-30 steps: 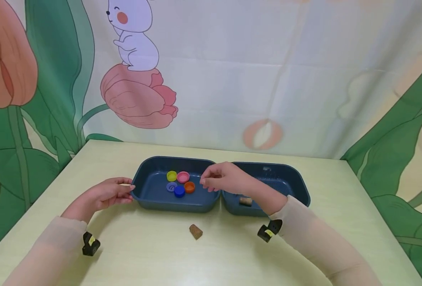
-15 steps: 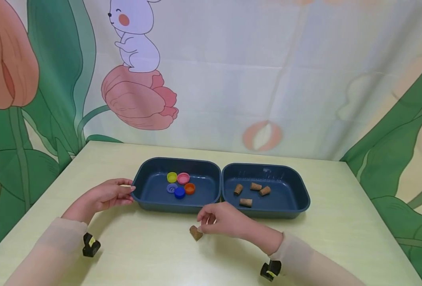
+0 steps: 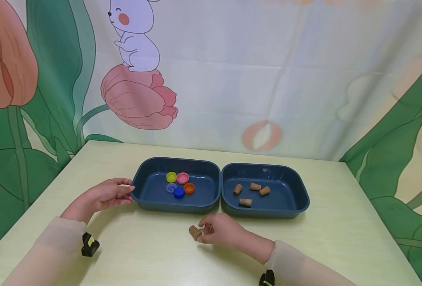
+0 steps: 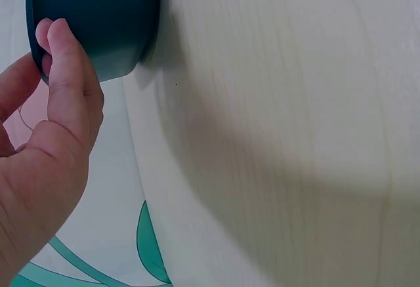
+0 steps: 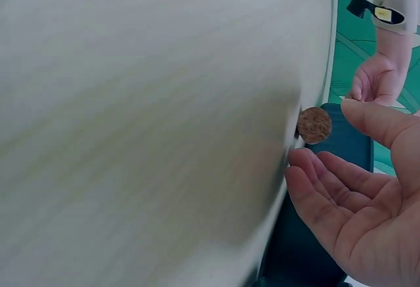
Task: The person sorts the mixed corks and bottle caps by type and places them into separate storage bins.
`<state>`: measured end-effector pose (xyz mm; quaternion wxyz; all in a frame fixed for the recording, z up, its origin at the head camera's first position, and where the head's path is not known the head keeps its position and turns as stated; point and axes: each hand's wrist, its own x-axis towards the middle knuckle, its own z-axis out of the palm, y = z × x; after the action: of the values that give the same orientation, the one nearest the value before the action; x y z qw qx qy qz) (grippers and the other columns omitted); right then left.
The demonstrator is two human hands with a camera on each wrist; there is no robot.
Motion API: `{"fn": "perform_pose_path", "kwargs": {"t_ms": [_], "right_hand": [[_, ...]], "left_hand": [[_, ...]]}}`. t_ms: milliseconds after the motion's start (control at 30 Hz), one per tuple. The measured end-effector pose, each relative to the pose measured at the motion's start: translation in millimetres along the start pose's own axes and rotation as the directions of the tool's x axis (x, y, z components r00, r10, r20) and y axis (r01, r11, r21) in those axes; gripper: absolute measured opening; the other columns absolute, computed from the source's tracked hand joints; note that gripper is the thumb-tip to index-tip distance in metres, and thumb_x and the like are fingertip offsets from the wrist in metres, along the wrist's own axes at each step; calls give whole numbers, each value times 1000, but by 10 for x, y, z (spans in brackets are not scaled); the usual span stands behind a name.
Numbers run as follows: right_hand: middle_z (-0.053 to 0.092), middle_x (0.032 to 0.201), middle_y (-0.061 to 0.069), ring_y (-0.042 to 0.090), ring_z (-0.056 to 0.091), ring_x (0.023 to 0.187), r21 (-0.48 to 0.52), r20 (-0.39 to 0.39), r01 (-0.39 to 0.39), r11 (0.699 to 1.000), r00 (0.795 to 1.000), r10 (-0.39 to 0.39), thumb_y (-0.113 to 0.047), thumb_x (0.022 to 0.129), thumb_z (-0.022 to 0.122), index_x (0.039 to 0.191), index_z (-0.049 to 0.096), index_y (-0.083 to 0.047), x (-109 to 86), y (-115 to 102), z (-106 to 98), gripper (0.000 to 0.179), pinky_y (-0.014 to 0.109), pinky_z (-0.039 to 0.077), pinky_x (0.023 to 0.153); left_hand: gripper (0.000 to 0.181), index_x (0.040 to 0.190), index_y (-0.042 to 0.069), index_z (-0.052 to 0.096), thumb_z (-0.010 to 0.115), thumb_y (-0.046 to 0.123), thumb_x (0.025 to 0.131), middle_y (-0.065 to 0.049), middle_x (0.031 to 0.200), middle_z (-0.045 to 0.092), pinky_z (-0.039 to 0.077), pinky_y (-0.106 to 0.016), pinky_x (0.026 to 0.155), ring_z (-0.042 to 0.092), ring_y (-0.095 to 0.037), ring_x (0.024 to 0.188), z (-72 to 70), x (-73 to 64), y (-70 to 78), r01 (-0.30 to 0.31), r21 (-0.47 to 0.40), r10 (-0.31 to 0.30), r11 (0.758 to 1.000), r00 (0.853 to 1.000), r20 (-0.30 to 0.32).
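My left hand [image 3: 109, 194] holds the left end of a dark blue tray [image 3: 175, 207] by its rim. In the left wrist view, my left fingers [image 4: 65, 90] lie against the tray's outer wall [image 4: 105, 31]. On the table in front of the trays lies a cork [image 3: 195, 232]. Close beside its right side is my right hand [image 3: 223, 231], with thumb and fingers apart. In the right wrist view, the cork's round end [image 5: 315, 125] shows beyond the gap between thumb and fingers, not gripped.
The left tray holds several bottle caps: yellow [image 3: 171, 177], pink [image 3: 182, 178], purple [image 3: 171, 188], blue [image 3: 179, 193] and orange [image 3: 189, 188]. A second blue tray [image 3: 268, 213] adjoins it on the right, with several corks [image 3: 245, 203] inside. A printed curtain [image 3: 211, 79] hangs behind the table.
My right hand has come from above the trays down toward me, to the table beside the loose cork. The left hand has kept its place on the left tray.
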<state>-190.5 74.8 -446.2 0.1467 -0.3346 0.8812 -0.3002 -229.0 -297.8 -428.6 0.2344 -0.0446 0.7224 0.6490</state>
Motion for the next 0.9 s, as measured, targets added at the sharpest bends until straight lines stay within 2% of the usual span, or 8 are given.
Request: {"fn": "perform_pose_path", "kwargs": {"t_ms": [200,500,900], "right_hand": [[75,80,7,2,56,69,-6,-20,1,1000,1000,-1,-16,85,82,107,74,4,61,18,58,31,18,50,69],[73,76,7,1,52,65,6,-37,1,1000,999,-1,-10,82,82,95,77,1,84,5,64,17,16,44,61],[73,76,5,4,52,67,-23,-26,-40,999,999,39,-9,83,80,94,77,-2,114,-13,66,14,17,44,62]], "left_hand": [[25,127,0,40,50,11,107,3,82,68,63,-20,76,67,-7,75,-8,7,-5,8,8,-8,1000,1000,-3],[24,126,2,40,51,11,107,2,82,67,63,-20,75,67,-7,74,-4,2,7,16,-3,-16,1000,1000,-5],[23,125,2,40,50,11,107,3,81,67,62,-19,75,67,-6,74,10,-4,13,14,-2,-14,1000,1000,2]]}}
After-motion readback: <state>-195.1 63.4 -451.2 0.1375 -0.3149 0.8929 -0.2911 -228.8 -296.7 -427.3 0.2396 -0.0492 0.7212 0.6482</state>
